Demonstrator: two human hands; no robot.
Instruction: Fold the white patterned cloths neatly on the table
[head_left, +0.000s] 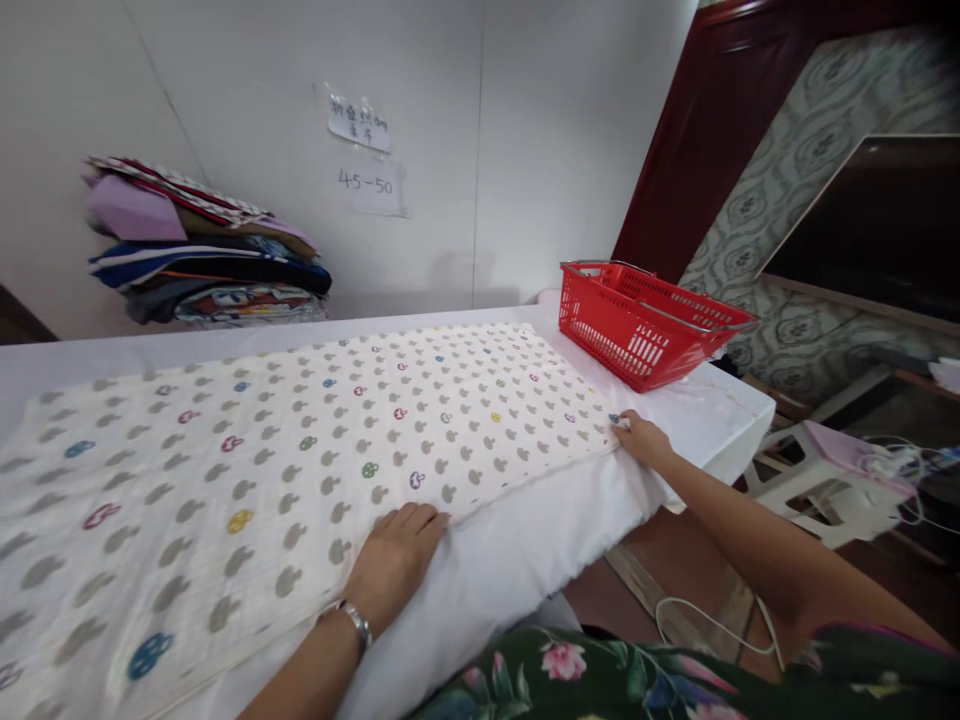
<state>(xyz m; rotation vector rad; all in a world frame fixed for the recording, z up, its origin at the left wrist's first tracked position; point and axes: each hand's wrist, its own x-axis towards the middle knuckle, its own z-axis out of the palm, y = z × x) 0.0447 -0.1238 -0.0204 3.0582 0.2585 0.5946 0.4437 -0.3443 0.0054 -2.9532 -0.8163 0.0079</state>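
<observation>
A white cloth (337, 428) printed with grey and coloured mushrooms lies spread over the table, its long near edge running along the table's front. Near the middle of that edge my left hand (397, 555) rests on the cloth, palm down, with a silver bracelet on the wrist. My right hand (641, 438) is at the near right corner, its fingers closed on the fabric. The palm side of the left hand is hidden.
A red plastic basket (637, 335) stands at the table's right end. A stack of folded fabrics (210, 250) sits at the back left against the wall. White sheeting (525, 540) hangs over the table front. A stool (832, 480) with cables is off to the right.
</observation>
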